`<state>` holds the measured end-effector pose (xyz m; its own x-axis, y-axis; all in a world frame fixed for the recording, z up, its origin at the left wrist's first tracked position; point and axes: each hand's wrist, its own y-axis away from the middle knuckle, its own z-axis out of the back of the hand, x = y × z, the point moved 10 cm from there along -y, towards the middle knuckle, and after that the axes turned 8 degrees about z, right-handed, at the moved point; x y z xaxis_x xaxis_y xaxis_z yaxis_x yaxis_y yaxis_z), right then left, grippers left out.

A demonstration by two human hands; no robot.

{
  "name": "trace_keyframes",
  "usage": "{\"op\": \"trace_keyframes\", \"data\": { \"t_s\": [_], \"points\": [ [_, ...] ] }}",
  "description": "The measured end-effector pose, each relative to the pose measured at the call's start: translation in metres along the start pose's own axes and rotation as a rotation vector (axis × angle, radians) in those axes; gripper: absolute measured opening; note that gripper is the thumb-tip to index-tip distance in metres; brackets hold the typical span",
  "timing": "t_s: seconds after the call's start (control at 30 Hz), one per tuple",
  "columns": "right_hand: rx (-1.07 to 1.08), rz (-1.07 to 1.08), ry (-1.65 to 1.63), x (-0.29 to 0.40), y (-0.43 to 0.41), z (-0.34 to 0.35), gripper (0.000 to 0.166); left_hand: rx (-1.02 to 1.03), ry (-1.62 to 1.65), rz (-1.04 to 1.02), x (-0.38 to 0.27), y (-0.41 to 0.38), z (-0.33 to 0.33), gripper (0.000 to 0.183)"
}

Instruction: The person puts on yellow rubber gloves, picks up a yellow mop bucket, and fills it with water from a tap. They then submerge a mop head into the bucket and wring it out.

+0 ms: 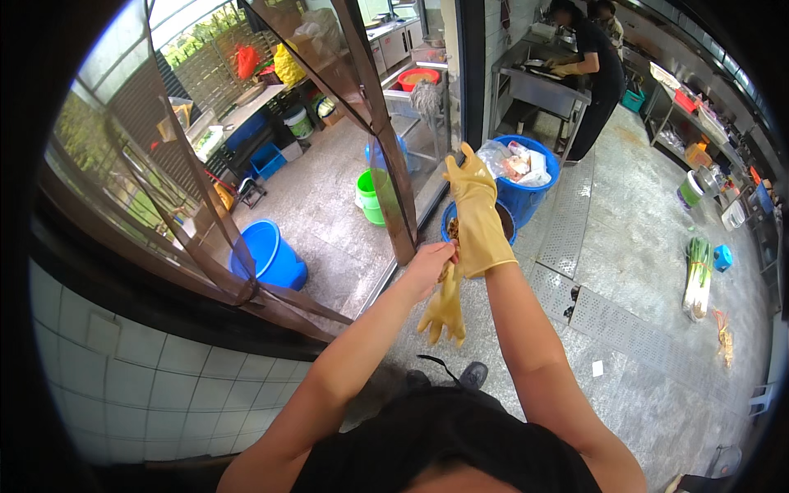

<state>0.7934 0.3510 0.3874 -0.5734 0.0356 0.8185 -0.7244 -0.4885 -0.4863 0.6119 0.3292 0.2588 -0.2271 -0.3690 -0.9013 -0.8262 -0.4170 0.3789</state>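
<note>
My left hand (429,266) is bare and grips the cuff end of a yellow rubber glove (445,314), which hangs with its fingers pointing down. A matching glove (484,234) covers my right hand (471,175) up to the wrist. That hand is raised with its fingers apart and nothing in it. Behind it stands a blue bin (509,215), partly hidden by the glove, with brown scraps inside. A taller blue bin (530,200) just beyond is filled with plastic bags and waste.
Brown-edged screen curtains (394,185) hang at the doorway on my left. Past them stand a blue tub (277,256) and a green bucket (370,197). A co-worker (601,68) stands at a steel sink table (536,92). Scallions (698,277) lie on the floor at right.
</note>
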Motion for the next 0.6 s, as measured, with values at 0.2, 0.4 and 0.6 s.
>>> {"op": "trace_keyframes", "data": {
  "t_s": [0.2,0.4,0.6],
  "points": [
    [0.24,0.0,0.537,-0.021,0.024,0.013,0.05,-0.147,-0.454,0.029,-0.078,0.027,-0.04,0.054],
    [0.289,-0.005,0.436,-0.039,0.033,0.008,0.053,-0.163,-0.438,-0.18,-0.079,0.019,-0.054,0.049],
    [0.433,-0.049,0.144,-0.074,0.05,-0.013,0.057,-0.065,-0.498,-0.292,-0.095,0.045,-0.092,0.044]
  ]
}}
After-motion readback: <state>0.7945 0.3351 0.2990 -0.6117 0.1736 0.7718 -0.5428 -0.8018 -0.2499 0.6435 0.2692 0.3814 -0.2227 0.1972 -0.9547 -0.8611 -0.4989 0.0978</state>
